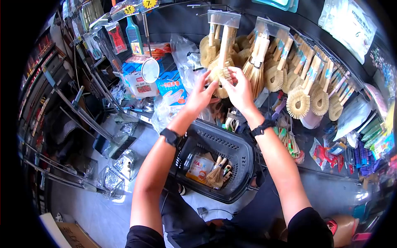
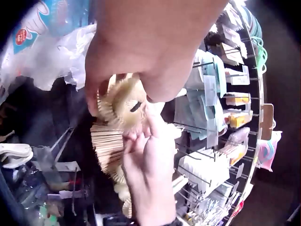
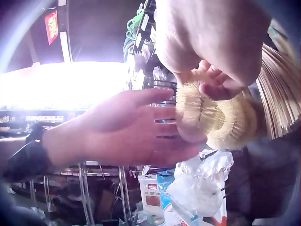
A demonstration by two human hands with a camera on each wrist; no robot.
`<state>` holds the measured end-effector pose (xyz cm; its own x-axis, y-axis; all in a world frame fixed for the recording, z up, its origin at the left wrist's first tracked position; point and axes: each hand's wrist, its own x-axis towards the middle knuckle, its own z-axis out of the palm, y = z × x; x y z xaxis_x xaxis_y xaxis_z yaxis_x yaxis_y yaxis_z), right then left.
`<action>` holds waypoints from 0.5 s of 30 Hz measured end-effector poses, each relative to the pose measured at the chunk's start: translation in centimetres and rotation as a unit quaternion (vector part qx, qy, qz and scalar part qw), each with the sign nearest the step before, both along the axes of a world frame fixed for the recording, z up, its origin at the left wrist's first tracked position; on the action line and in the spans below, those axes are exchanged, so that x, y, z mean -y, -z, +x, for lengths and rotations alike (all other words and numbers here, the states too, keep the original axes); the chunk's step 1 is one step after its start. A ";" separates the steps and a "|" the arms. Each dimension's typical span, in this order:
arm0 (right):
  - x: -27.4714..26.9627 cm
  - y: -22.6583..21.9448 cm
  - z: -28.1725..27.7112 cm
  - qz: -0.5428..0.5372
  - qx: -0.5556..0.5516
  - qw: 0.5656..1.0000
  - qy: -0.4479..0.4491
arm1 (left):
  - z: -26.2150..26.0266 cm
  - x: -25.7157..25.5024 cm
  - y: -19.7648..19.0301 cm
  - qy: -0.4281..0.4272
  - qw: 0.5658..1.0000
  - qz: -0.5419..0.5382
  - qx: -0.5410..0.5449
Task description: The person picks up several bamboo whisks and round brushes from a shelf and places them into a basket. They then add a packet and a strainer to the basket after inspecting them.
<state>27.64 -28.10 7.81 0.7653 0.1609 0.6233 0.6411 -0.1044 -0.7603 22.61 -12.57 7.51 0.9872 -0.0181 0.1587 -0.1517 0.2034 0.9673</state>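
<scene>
Black sleeves (image 1: 144,237) lie nearest us as we handle a pale-bristled brush (image 1: 219,73) at the rack.
Our left hand (image 1: 201,97) touches its bristles, fingers nearly straight; our right hand (image 1: 240,91) pinches it, fingers curled. Similar brushes (image 1: 298,103) and stick whisks (image 1: 253,76) hang beside it, above a dark basket (image 1: 245,167). Our fingers partly cover its rounded head, handle upward.

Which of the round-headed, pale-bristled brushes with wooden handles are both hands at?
The brush just left of the straw whisk; only its head sits between the left hand and right hand.
</scene>
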 end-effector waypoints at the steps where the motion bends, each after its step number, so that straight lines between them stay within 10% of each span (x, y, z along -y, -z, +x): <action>1: 0.0 0.1 0.0 0.001 -0.008 1.000 -0.002 | 0.4 -0.1 -0.8 0.024 1.000 -0.008 -0.015; 15: 0.3 -0.1 0.2 -0.111 0.165 0.978 0.063 | 5.3 -0.5 3.7 -0.060 0.982 0.124 0.127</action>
